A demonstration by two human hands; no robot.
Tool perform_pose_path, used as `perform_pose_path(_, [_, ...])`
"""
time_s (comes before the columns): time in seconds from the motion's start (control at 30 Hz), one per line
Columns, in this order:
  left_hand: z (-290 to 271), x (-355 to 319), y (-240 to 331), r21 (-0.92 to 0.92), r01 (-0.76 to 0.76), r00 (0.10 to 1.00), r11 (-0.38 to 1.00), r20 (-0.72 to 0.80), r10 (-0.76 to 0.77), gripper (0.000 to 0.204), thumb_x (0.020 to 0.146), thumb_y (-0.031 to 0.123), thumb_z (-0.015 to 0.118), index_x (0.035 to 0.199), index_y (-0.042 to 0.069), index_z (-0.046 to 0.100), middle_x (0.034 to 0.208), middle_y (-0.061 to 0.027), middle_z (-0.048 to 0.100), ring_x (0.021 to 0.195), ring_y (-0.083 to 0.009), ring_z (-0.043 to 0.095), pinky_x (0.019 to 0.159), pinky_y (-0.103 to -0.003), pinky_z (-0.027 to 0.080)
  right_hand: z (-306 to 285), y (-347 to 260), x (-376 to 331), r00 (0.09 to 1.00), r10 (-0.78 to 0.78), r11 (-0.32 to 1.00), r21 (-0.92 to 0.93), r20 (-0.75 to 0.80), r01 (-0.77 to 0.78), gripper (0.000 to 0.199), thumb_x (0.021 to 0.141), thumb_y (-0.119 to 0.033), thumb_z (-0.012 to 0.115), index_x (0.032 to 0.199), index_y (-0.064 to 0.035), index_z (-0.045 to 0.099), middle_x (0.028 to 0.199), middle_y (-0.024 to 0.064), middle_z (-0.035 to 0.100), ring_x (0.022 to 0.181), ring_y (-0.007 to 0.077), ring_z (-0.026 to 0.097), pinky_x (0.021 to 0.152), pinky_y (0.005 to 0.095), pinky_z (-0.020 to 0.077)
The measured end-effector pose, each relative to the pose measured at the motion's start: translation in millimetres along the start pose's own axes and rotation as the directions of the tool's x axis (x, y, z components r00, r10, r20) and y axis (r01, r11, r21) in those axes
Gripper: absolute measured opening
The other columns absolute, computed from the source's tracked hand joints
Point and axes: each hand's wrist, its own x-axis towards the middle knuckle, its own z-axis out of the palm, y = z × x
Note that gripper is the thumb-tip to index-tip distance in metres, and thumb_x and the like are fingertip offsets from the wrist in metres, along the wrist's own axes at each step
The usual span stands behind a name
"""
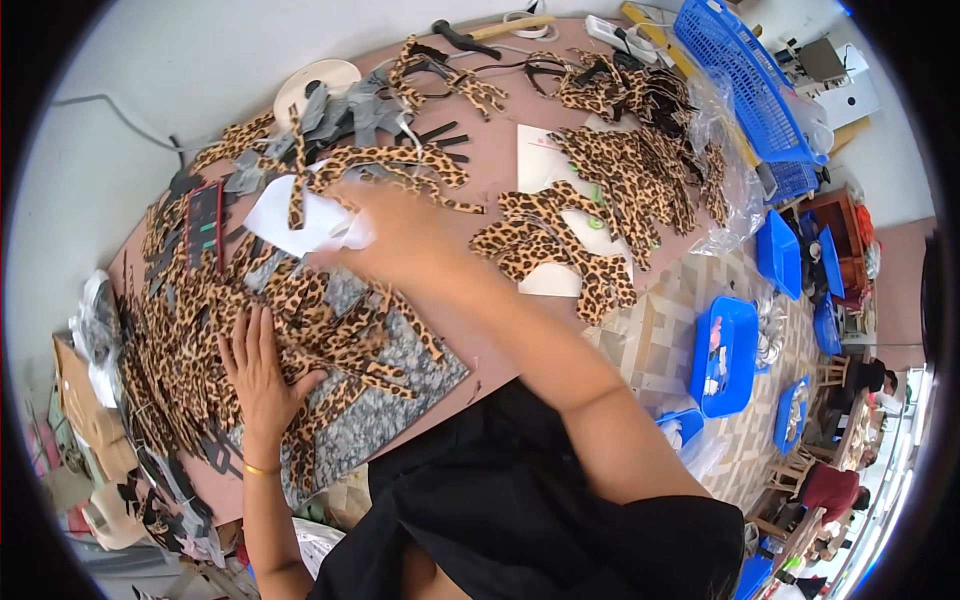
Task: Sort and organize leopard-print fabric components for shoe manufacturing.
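Observation:
My left hand (262, 375) lies with its fingers spread on a heap of leopard-print fabric strips (190, 340). Some of those strips rest on a grey marbled board (360, 440) near the table edge. Reaching across the table, my right hand (375, 225) is blurred by motion at the edge of a white sheet (285, 220). Its fingers are smeared, so I cannot tell whether they grip the sheet. One narrow leopard strip (297, 185) crosses the sheet, and longer curved leopard pieces (400, 160) lie just beyond it.
More leopard pieces (630, 180) lie stacked at the table's right side, partly over white card. A red-framed device (205, 228) stands among the left strips. Dark scraps, a cream disc (318, 85) and a hammer-like tool (465, 40) lie behind. Blue baskets (725, 355) stand on the floor.

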Motion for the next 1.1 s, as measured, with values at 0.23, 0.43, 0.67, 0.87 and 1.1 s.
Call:
perform_pose_path(0.23, [0, 4, -2, 0.061, -0.023, 0.999, 0.998, 0.029, 0.021, 0.108, 0.077, 0.081, 0.045, 0.150, 0.003, 0.026, 0.153, -0.0154, 0.033, 0.144, -0.0333, 0.024, 0.118, -0.053, 0.006, -180, 221, -52, 0.747, 0.158, 0.378, -0.659, -0.646, -0.650, 0.079, 0.078, -0.051, 0.072, 0.138, -0.0068, 0.046, 0.120, 0.0202, 0.061, 0.110, 0.0367, 0.056, 0.097, 0.0465, 0.0409])
perform_pose_path(0.43, [11, -2, -9, 0.069, -0.034, 0.999, 0.997, -0.024, 0.036, 0.102, 0.082, 0.081, 0.038, 0.150, 0.007, 0.027, 0.152, -0.0149, 0.035, 0.142, -0.0346, 0.030, 0.118, -0.053, 0.011, -168, 230, -85, 0.891, 0.086, 0.613, -0.682, -0.446, -0.400, 0.080, 0.074, -0.053, 0.073, 0.137, -0.0097, 0.050, 0.110, 0.0179, 0.063, 0.103, 0.0348, 0.057, 0.093, 0.0479, 0.0400])
perform_pose_path(0.67, [11, 10, -2, 0.033, -0.035, 0.999, 0.999, -0.022, 0.035, 0.098, 0.084, 0.081, 0.032, 0.150, 0.009, 0.028, 0.149, -0.0153, 0.039, 0.140, -0.0362, 0.031, 0.117, -0.055, 0.013, -180, 226, -93, 0.924, 0.059, 0.693, -0.651, -0.379, -0.311, 0.079, 0.069, -0.039, 0.080, 0.135, -0.0090, 0.051, 0.113, 0.0141, 0.062, 0.102, 0.0332, 0.055, 0.097, 0.0465, 0.0391])
perform_pose_path(0.87, [6, -18, 0, -0.060, 0.162, 0.987, 0.985, 0.009, -0.162, 0.100, 0.075, 0.076, 0.056, 0.143, 0.004, 0.039, 0.146, -0.0160, 0.044, 0.139, -0.0386, 0.033, 0.115, -0.057, 0.011, -168, 225, -60, 0.959, -0.068, 0.663, -0.731, -0.274, -0.162, 0.072, 0.074, -0.035, 0.077, 0.134, -0.0032, 0.053, 0.132, 0.0211, 0.056, 0.119, 0.0375, 0.054, 0.101, 0.0459, 0.0397])
perform_pose_path(1.1, [-22, -8, -12, -0.149, 0.014, 0.999, 0.989, -0.042, -0.020, 0.097, 0.073, 0.071, 0.061, 0.146, 0.011, 0.038, 0.150, -0.0118, 0.038, 0.141, -0.0350, 0.030, 0.117, -0.053, 0.012, -193, 236, -76, 0.973, -0.024, 0.576, -0.799, -0.228, -0.173, 0.068, 0.085, -0.042, 0.071, 0.134, 0.0003, 0.052, 0.127, 0.0228, 0.059, 0.116, 0.0389, 0.056, 0.101, 0.0447, 0.0423])
